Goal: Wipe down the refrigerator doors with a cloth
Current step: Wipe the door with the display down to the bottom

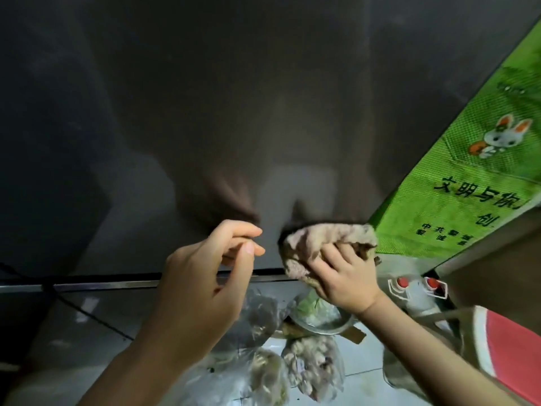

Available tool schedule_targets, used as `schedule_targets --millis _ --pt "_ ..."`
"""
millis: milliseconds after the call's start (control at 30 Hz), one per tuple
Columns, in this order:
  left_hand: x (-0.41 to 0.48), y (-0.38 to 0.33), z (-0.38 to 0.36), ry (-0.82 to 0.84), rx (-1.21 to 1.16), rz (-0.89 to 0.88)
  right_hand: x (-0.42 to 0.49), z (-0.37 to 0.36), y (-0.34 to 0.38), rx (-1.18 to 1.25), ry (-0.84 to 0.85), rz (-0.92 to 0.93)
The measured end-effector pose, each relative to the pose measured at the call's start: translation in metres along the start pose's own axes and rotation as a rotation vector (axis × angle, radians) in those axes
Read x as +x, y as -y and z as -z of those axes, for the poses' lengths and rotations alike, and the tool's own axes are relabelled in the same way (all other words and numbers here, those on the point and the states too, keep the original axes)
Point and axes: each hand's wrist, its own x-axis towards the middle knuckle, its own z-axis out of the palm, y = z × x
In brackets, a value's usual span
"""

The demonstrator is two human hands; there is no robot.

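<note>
My right fingers [332,254] grip the brown cloth [319,238] against the dark panel [205,127]; my left fingers [241,230] curl narrow, holding nothing.

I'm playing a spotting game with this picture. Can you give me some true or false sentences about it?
1. The right hand grips a brownish cloth. True.
2. The cloth is up against the dark shiny surface. True.
3. The bag with the rabbit picture is blue. False: the bag is green.
4. The left hand holds the cloth too. False: it is apart from the cloth, with its fingers curled.
5. The metal bowl is empty. False: something leafy and green lies in it.
</note>
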Motion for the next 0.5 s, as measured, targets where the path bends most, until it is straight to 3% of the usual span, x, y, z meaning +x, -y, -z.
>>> schedule_targets --millis 133,367,500 --pt "-0.001 -0.005 -0.005 0.025 0.014 0.015 -0.014 0.01 -0.024 -0.014 0.134 0.151" --pt "0.001 0.0 -0.012 0.016 0.013 0.001 0.06 0.046 -0.044 -0.029 -0.191 -0.192" --pt "-0.006 0.015 -0.004 0.016 0.021 0.0 0.013 0.007 -0.004 -0.021 -0.08 -0.113"
